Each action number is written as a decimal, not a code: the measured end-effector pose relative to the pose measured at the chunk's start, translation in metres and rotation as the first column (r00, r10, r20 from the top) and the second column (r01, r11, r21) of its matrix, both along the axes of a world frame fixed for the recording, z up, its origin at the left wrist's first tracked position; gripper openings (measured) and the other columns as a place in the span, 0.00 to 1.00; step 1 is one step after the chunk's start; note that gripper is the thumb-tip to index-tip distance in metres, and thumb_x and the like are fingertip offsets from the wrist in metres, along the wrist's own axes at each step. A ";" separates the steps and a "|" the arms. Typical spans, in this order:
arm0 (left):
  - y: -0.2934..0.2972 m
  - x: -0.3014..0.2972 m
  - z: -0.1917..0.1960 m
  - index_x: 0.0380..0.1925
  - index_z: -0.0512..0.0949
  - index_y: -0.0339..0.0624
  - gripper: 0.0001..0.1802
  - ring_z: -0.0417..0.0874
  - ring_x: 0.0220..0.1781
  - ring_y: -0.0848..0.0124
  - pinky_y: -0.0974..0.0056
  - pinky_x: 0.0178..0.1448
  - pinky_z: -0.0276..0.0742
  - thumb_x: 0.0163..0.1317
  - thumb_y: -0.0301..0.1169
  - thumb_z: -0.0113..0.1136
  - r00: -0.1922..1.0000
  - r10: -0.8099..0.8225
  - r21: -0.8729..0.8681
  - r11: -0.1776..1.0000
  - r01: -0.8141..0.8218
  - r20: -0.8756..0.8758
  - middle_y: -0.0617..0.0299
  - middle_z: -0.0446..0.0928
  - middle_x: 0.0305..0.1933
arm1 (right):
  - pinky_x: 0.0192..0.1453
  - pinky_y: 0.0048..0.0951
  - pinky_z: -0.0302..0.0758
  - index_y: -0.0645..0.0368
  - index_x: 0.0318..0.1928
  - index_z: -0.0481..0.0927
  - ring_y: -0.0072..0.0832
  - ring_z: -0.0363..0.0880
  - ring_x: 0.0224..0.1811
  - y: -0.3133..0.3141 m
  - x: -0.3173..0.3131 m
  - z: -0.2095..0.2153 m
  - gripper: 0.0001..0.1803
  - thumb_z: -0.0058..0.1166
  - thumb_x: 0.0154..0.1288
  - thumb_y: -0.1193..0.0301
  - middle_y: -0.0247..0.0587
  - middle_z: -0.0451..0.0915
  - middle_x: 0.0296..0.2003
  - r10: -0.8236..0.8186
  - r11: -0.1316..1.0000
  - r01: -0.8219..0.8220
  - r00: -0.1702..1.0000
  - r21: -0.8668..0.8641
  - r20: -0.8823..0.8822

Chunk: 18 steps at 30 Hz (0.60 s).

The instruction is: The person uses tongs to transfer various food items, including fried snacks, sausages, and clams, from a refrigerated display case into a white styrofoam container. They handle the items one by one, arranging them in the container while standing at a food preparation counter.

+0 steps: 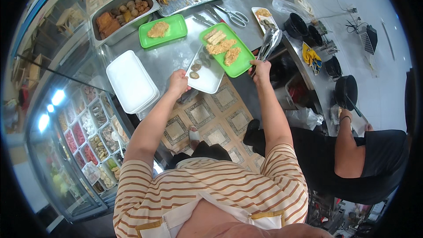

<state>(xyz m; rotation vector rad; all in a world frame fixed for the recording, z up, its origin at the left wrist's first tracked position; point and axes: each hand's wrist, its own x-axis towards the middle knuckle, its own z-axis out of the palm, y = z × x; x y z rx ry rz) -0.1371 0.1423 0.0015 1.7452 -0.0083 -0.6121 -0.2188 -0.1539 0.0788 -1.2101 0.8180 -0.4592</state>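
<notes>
My left hand (pixel 178 82) grips the near edge of a white rectangular plate (pixel 212 78) that holds a few dark round pieces (pixel 195 67). My right hand (pixel 261 68) holds metal tongs (pixel 269 44) and also touches the near corner of a green tray (pixel 240 65) laden with breaded fried pieces (pixel 222 46). The green tray partly overlaps the white plate, and both stick out past the steel counter's (pixel 169 59) edge.
A second green tray with one breaded piece (pixel 162 31), a stack of white trays (pixel 131 81), steel pans of fried food (pixel 121 15), and scissors (pixel 233 15) lie on the counter. A person in black (pixel 357 158) stands at my right by dark pots (pixel 346 89). A glass display case (pixel 88 136) is at left.
</notes>
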 end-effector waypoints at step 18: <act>-0.030 0.099 -0.023 0.46 0.79 0.42 0.16 0.80 0.51 0.50 0.52 0.53 0.75 0.58 0.33 0.59 0.921 0.093 0.458 0.846 -0.273 0.378 0.47 0.81 0.43 | 0.09 0.28 0.62 0.64 0.29 0.72 0.26 0.69 0.08 0.036 0.076 -0.066 0.07 0.57 0.49 0.81 0.36 0.72 0.15 0.030 0.999 -0.026 0.995 0.035 -0.098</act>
